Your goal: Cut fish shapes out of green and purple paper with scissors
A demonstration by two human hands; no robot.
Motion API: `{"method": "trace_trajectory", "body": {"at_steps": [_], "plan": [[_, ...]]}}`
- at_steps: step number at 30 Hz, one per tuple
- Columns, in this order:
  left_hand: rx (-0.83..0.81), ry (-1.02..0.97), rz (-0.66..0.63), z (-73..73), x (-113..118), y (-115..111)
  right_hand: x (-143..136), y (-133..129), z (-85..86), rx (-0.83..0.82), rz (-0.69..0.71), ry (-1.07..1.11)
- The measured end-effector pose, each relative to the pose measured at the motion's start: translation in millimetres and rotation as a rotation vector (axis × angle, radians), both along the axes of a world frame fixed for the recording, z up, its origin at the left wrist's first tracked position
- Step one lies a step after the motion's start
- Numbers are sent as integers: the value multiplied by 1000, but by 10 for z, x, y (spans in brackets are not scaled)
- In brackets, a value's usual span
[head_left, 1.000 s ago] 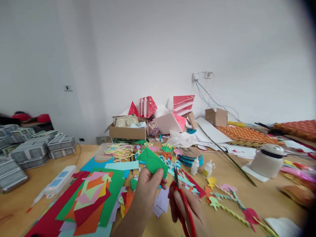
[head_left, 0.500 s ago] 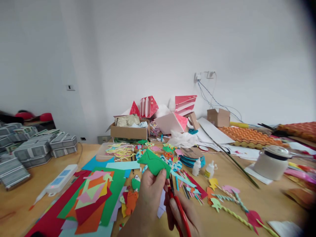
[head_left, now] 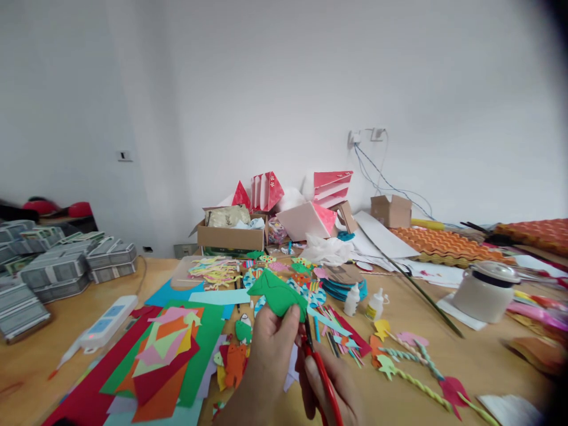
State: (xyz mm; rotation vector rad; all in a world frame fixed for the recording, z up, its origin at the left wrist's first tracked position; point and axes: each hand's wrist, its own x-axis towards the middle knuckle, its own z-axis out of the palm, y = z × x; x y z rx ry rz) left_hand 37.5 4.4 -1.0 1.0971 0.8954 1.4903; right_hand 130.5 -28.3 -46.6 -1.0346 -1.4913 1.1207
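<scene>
My left hand (head_left: 270, 349) pinches a piece of green paper (head_left: 277, 294) between thumb and fingers, held above the table. A curved line is drawn on the paper, and its left end comes to a notched point. In my right hand (head_left: 331, 381) is a pair of red-handled scissors (head_left: 327, 378), fingers wrapped round the handles. The dark blades point up at the lower right edge of the green paper; whether they touch it I cannot tell. Below my left hand lie orange paper fish (head_left: 235, 365) and a green and white paper fish (head_left: 244, 329).
Stacked coloured paper (head_left: 166, 361) lies at left beside a white power strip (head_left: 110, 322). Glue bottles (head_left: 352, 300) stand right of my hands, with braided cords (head_left: 421, 384) nearer. A lidded pot (head_left: 483, 291) is at far right, a cardboard box (head_left: 231, 236) at the back.
Both hands, the green paper and the scissors stay almost in place. The scissor blades look slightly closer together at the paper's edge. The view has shifted a little.
</scene>
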Motion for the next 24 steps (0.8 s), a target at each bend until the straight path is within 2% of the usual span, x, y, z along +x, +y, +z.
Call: {"method": "trace_trajectory", "body": {"at_steps": [6, 13, 18, 24], "plan": [[-17, -38, 56, -36, 47, 12, 2, 2, -7, -18, 5, 15], [-33, -25, 55, -7, 39, 17, 5, 17, -11, -4, 16, -6], [-43, -29, 52, -1, 32, 31, -13, 19, -27, -63, 54, 65], [-28, 3, 29, -48, 29, 78, -44, -2, -36, -56, -22, 85]]}}
